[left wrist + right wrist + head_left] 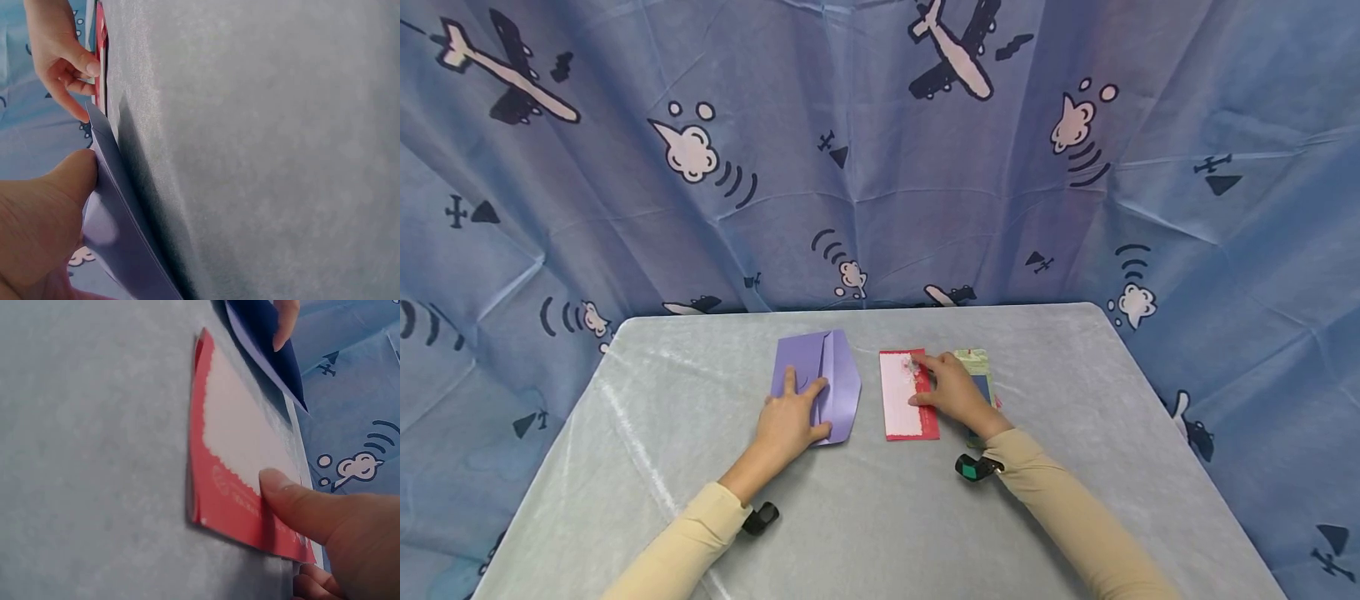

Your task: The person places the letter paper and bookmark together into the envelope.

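Note:
On the table lies a purple envelope (pixel 842 392) with a pointed flap on its right side. My left hand (pixel 786 421) rests on it with fingers spread, the thumb near the flap. In the left wrist view the envelope's (pixel 119 231) near edge stands slightly off the cloth. To its right is a red and pink card (pixel 898 400) with a scalloped border and a flower decoration. My right hand (pixel 955 387) touches the card's upper face with the thumb and an outstretched index finger. Its other fingers are partly hidden beside the card's edge (pixel 269 531).
Partly covered by the right hand and forearm, a green and dark-blue card (pixel 976 360) lies right of the red one. A pale grey cloth covers the table (pixel 865 525). Behind it hangs a blue curtain (pixel 880 167) printed with planes.

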`<action>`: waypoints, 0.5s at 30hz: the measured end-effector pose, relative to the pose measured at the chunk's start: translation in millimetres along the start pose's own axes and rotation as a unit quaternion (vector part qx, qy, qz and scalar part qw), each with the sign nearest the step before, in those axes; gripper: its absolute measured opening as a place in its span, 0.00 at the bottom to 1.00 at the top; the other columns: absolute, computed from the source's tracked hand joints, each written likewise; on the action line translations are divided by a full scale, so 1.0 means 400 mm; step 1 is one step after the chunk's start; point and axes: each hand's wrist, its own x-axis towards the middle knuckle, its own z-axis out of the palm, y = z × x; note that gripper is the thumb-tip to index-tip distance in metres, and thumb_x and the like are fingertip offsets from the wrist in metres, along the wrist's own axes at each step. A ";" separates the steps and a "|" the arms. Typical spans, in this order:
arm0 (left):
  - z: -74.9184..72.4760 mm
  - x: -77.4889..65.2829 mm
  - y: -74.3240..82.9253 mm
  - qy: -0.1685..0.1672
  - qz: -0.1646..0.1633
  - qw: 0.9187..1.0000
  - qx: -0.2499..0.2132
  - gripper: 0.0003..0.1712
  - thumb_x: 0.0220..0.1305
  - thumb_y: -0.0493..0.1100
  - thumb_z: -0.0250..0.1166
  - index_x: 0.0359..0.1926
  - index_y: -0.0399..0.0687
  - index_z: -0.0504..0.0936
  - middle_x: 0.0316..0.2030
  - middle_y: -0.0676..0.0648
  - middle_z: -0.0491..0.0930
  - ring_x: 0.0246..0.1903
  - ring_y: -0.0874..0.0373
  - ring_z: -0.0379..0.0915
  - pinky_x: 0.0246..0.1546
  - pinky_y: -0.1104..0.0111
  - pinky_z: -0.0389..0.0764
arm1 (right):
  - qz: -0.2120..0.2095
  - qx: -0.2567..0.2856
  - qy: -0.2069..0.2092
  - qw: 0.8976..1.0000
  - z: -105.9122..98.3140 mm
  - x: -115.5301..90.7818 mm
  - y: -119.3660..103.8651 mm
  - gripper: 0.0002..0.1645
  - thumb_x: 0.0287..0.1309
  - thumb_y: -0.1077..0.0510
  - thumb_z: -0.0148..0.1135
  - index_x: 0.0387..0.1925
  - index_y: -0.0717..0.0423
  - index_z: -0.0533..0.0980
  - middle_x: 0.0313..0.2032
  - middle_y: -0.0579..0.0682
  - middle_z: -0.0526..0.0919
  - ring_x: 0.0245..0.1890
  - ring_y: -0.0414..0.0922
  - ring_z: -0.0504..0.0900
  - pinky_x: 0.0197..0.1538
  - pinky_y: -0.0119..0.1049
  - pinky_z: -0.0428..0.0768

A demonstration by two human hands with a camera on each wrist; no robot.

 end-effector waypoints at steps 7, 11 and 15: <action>0.000 0.002 0.000 0.003 0.003 1.000 0.005 0.43 0.48 0.59 0.75 0.66 0.56 0.74 0.66 0.20 0.63 0.36 0.23 0.79 0.34 0.43 0.82 | 0.020 -0.002 -0.013 1.000 0.003 0.001 -0.005 0.49 0.45 0.47 0.79 0.68 0.54 0.70 0.43 0.59 0.76 0.39 0.47 0.74 0.45 0.40 0.75; 0.001 0.003 -0.002 0.004 0.004 1.000 0.005 0.43 0.48 0.59 0.75 0.66 0.56 0.74 0.66 0.20 0.63 0.36 0.23 0.80 0.37 0.42 0.81 | 0.026 0.005 -0.020 0.999 0.002 -0.001 -0.005 0.49 0.46 0.48 0.78 0.69 0.55 0.69 0.45 0.59 0.78 0.41 0.48 0.75 0.48 0.43 0.77; 0.001 0.003 -0.002 0.001 0.002 1.000 0.005 0.42 0.48 0.59 0.74 0.66 0.57 0.74 0.66 0.20 0.63 0.37 0.23 0.80 0.37 0.41 0.81 | 0.027 0.009 -0.022 0.999 0.001 -0.003 -0.005 0.48 0.47 0.48 0.78 0.69 0.55 0.69 0.44 0.58 0.79 0.41 0.47 0.75 0.47 0.42 0.76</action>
